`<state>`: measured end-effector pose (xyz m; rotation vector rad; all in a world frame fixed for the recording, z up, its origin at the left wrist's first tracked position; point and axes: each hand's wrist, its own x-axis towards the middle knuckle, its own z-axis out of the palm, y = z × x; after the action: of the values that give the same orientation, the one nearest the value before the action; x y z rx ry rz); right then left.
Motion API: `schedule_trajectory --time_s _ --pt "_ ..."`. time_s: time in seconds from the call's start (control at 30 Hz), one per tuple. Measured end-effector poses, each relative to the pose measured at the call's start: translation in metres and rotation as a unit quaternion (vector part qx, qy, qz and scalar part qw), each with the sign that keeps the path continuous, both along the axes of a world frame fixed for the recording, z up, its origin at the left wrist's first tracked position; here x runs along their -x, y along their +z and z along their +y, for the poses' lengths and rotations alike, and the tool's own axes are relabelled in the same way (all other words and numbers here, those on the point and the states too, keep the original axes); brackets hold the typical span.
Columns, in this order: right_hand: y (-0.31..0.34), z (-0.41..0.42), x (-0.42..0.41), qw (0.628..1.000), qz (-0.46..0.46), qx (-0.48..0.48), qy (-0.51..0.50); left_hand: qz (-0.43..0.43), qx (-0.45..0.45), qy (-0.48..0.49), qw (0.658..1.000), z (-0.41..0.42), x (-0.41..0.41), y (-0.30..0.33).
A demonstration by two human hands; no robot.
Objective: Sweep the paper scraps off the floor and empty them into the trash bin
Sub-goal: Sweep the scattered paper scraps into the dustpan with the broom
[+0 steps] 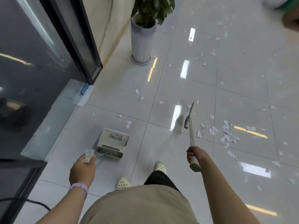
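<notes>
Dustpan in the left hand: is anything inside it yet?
No scraps show on the dustpan; its visible tray holds only a printed label. The rear edge near the handle is too shadowed to judge.

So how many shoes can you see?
2. One cream perforated clog is beside the tan skirt hem; the other cream clog is ahead of it, partly hidden by a black trouser leg.

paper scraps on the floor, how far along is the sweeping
Early. Done: a loose pile of scraps lies gathered to the right of the broom head. In hand: the right hand grips the broom, the left hand holds the dustpan handle. Left: scattered scraps across the tiles, and no bin in view.
</notes>
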<state>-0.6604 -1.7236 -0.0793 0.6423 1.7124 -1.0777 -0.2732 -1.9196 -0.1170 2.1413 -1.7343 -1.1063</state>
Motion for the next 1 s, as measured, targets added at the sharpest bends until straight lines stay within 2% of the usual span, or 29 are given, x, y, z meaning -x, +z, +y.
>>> schedule_trajectory --time_s 0.23,0.4,0.47,0.67,0.77,0.9,1.0 --pt "0.011 -0.120 0.004 0.990 -0.064 0.048 0.118 0.011 0.005 -0.006 1.000 -0.037 0.051 0.015" --pt "0.018 -0.223 -0.017 0.957 -0.092 0.065 0.266 -0.034 -0.002 0.029 0.999 -0.056 0.082 0.031" --pt "0.017 -0.258 -0.021 0.943 -0.126 0.080 0.297 -0.042 -0.009 0.053 0.998 -0.063 0.089 0.038" --pt "-0.008 -0.326 -0.009 0.906 -0.251 0.114 0.321 -0.078 -0.005 0.126 0.989 -0.071 0.106 0.058" --pt "-0.021 -0.337 0.011 0.899 -0.274 0.094 0.329 -0.104 -0.003 0.155 0.982 -0.071 0.118 0.065" --pt "-0.040 -0.324 0.060 0.915 -0.231 0.045 0.328 -0.093 0.002 0.187 0.978 -0.074 0.137 0.066" --pt "-0.044 -0.306 0.117 0.946 -0.234 0.031 0.222 -0.092 0.007 0.196 0.976 -0.084 0.153 0.063"
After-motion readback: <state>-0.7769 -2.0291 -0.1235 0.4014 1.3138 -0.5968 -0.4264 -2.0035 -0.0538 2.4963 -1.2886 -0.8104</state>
